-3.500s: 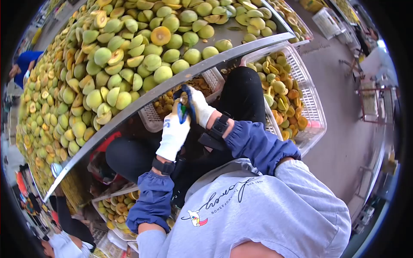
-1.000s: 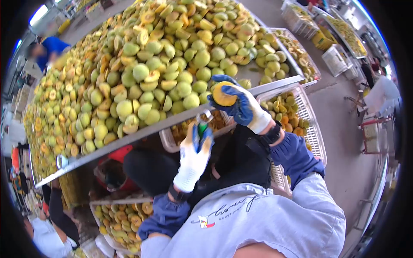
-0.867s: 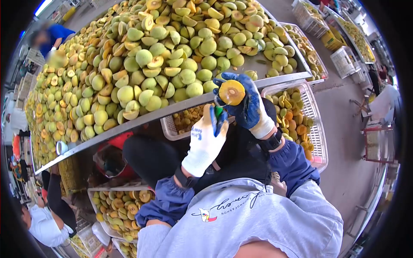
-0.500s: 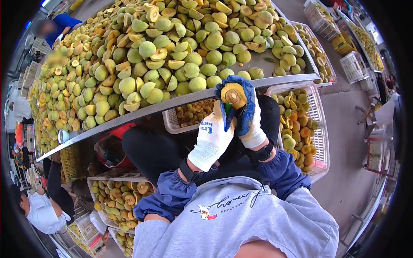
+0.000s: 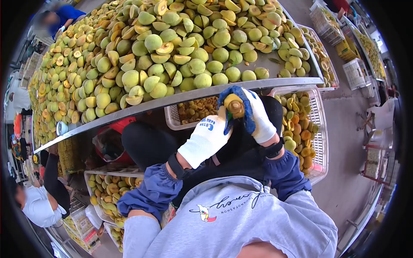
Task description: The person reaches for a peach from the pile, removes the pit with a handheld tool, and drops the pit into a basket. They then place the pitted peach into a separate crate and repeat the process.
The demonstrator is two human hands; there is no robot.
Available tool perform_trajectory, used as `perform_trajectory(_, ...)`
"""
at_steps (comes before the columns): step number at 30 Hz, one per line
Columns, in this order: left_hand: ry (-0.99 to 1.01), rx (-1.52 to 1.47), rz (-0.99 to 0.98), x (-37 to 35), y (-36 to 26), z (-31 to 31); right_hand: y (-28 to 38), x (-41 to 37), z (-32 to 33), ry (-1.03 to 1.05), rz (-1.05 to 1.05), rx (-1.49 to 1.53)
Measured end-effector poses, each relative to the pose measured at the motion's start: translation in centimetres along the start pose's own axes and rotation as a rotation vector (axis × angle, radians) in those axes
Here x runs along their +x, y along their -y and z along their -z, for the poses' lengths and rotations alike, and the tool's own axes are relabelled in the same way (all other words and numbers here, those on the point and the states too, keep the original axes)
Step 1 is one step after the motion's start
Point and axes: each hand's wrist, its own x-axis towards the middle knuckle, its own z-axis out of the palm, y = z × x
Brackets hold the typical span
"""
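Both hands wear white gloves with blue palms and meet just below the metal table edge [image 5: 189,95]. A halved yellow-green fruit [image 5: 235,106], its brown stone showing, is gripped by my right hand [image 5: 254,112], whose fingers curl round its top and side. Close against the fruit's lower left is my left hand [image 5: 211,133], fingers closed on a small green thing, mostly hidden, that I cannot make out. Many cut green fruits [image 5: 202,66] are heaped on the table beyond the hands.
A white crate [image 5: 320,142] of fruit halves stands to the right, another [image 5: 170,118] under the table edge, and a third [image 5: 97,195] at lower left. A red container [image 5: 124,124] is beneath the table. Co-workers sit at left [image 5: 41,206] and top left [image 5: 66,15].
The fruit has tilted between my hands. My left hand has moved slightly left and down, and my right wrist has shifted to the right. The view has shifted slightly.
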Motion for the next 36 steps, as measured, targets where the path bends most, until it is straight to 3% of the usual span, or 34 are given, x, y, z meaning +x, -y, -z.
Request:
perform_trajectory(3,-0.073,0.026,-0.001,-0.6,0.0,0.5,0.7,-0.4,-0.1,0.093,-0.195,0.432)
perform_trajectory(4,-0.032,-0.068,0.103,-0.3,-0.3,1.2,0.7,-0.2,-0.3,0.102,-0.193,0.43)
perform_trajectory(6,0.005,-0.161,0.205,-0.3,0.1,1.5,0.8,-0.2,-0.8,0.089,0.165,-0.147)
perform_trajectory(8,-0.263,-0.015,-0.106,-1.0,1.0,0.5,-0.8,-0.8,-1.1,0.065,0.171,-0.094)
perform_trajectory(10,-0.301,-0.077,-0.021,-1.0,0.2,0.7,-1.0,-0.5,-2.7,-0.046,-0.022,0.259)
perform_trajectory(11,-0.331,-0.138,0.066,-1.0,-0.1,1.0,-1.6,-0.6,-2.8,-0.041,-0.136,0.756)
perform_trajectory(12,-0.331,-0.139,0.069,-1.0,-0.3,1.2,-1.6,-0.6,-3.1,-0.039,-0.139,0.756)
perform_trajectory(14,-0.151,-0.113,0.153,-0.9,-0.4,1.5,-1.6,-0.6,-3.9,-0.126,-0.081,0.531)
perform_trajectory(15,-0.153,-0.113,0.156,-1.1,-0.4,1.6,-1.6,-0.7,-4.2,-0.133,-0.099,0.657)
perform_trajectory(19,-0.141,-0.134,0.158,-1.3,-0.4,1.6,-1.6,-0.7,-4.8,-0.143,-0.086,0.649)
perform_trajectory(22,-0.087,-0.095,0.152,-1.8,0.3,1.4,-1.4,-0.9,-5.0,-0.252,-0.108,0.468)
perform_trajectory(24,-0.079,-0.039,0.11,-2.1,0.6,1.7,-1.4,-0.6,-4.5,-0.196,0.02,0.105)
perform_trajectory(25,-0.052,-0.095,0.088,-2.1,0.6,2.4,-0.9,-0.3,-4.2,-0.195,0.021,0.102)
perform_trajectory(26,-0.022,-0.152,0.068,-2.2,0.8,2.9,-0.3,-0.1,-3.9,-0.102,-0.03,0.068)
perform_trajectory(27,-0.018,-0.049,-0.086,-2.8,1.7,2.9,0.1,0.0,-3.6,-0.008,-0.085,0.036)
perform_trajectory(28,-0.015,-0.049,-0.085,-3.0,2.0,2.6,-0.3,0.4,-3.0,0.076,-0.248,0.082)
perform_trajectory(31,0.054,-0.262,0.079,-2.6,1.8,2.7,-1.2,0.3,-1.9,0.183,-0.301,0.024)
perform_trajectory(32,0.054,-0.262,0.08,-2.4,1.5,3.0,-1.0,0.2,-1.9,0.177,-0.265,0.144)
perform_trajectory(33,0.215,-0.523,0.317,-1.7,0.3,4.9,-0.7,0.1,-2.0,0.171,-0.227,0.264)
perform_trajectory(34,0.376,-0.78,0.554,-1.2,-0.4,5.9,-0.3,-0.7,-2.8,0.101,-0.06,0.179)
perform_trajectory(36,0.354,-0.871,0.566,-1.4,0.1,4.5,-1.9,-1.3,-5.1,-0.162,0.036,0.324)
